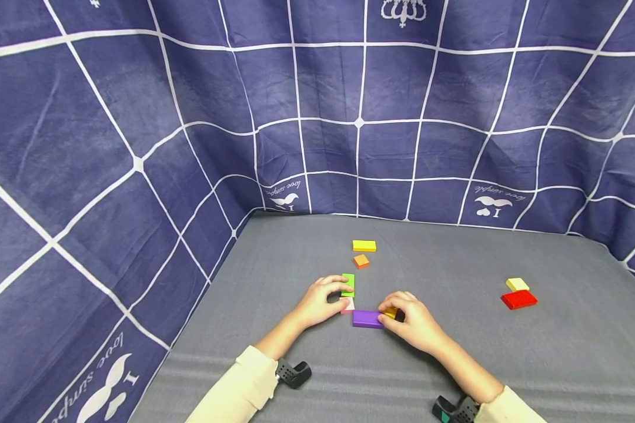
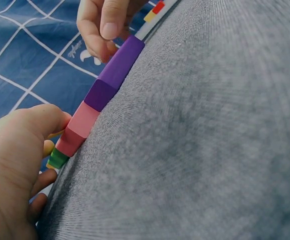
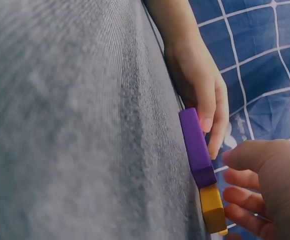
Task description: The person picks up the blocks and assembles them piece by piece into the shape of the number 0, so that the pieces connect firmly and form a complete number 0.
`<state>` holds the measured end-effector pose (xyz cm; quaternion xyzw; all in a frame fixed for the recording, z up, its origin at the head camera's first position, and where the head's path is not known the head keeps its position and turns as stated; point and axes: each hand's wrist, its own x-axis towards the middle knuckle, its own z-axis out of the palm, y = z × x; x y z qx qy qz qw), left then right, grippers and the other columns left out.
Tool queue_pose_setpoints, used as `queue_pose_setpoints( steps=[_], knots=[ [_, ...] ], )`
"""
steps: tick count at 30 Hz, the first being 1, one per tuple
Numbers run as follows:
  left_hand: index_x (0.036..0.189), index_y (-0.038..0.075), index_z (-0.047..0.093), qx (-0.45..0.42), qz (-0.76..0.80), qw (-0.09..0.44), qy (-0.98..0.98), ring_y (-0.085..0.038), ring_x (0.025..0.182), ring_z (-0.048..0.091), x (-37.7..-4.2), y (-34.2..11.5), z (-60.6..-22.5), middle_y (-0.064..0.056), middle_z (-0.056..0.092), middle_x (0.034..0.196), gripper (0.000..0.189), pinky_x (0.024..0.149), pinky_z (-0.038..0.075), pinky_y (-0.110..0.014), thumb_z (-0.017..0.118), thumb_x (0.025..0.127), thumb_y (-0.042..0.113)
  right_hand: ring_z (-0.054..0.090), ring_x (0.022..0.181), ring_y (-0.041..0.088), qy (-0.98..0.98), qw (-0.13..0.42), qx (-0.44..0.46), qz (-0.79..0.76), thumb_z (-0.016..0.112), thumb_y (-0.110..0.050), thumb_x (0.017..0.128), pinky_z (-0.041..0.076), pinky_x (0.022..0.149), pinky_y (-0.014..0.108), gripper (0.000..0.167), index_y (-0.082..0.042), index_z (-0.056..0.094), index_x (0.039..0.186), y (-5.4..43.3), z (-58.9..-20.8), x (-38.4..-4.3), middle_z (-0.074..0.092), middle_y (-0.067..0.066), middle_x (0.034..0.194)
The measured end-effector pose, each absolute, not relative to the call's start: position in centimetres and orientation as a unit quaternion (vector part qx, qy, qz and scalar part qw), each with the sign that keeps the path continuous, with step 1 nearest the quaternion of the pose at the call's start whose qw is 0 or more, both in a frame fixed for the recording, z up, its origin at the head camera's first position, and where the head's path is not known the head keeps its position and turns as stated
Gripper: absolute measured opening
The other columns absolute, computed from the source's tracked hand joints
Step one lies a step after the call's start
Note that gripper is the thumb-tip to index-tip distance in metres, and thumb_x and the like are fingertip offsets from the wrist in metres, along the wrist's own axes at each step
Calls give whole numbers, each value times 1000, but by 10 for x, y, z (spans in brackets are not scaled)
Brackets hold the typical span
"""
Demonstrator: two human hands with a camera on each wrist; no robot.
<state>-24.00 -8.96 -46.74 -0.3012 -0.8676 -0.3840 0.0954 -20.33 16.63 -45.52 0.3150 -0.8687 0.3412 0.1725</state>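
Observation:
My left hand (image 1: pixel 320 302) lies over two small blocks on the grey table, fingers loosely bent. Its thumb tip is at the pink block (image 2: pixel 82 120), and its other fingers reach across the green block (image 1: pixel 348 284), just beyond the pink one. A purple block (image 1: pixel 367 319) lies flat to the right, its left end close to the pink one. My right hand (image 1: pixel 415 323) hovers low with relaxed fingers, the thumb near the purple block's right end. Beneath those fingers sits a golden-yellow block (image 3: pixel 212 207), end to end with the purple one and partly hidden in the head view.
Farther back lie an orange block (image 1: pixel 361 261) and a yellow block (image 1: pixel 364 245). Off to the right, a pale yellow block (image 1: pixel 517 285) sits behind a red block (image 1: pixel 520 299). Blue cloth (image 1: pixel 328 147) with white grid lines hangs around the table's back and left sides.

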Motion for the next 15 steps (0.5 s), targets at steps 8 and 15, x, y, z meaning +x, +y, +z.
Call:
queue_pose_setpoints(
  steps=[8, 15],
  knots=[
    [111, 12, 72, -304, -385, 96, -866, -31, 121, 53, -240, -90, -467, -8, 61, 127, 26, 100, 38, -53, 68, 87, 21, 58, 89, 11, -876, 182, 300, 330, 80, -8, 76, 49, 76, 35, 17, -16, 72, 88, 183, -448, -205, 65, -11, 92],
    [111, 12, 72, -306, -381, 94, -867, -31, 121, 53, -240, -90, -467, -8, 61, 128, 26, 100, 38, -53, 68, 87, 20, 60, 90, 13, -892, 195, 260, 315, 80, -9, 77, 49, 76, 34, 16, -15, 72, 90, 211, -446, -204, 65, -11, 93]
  ],
)
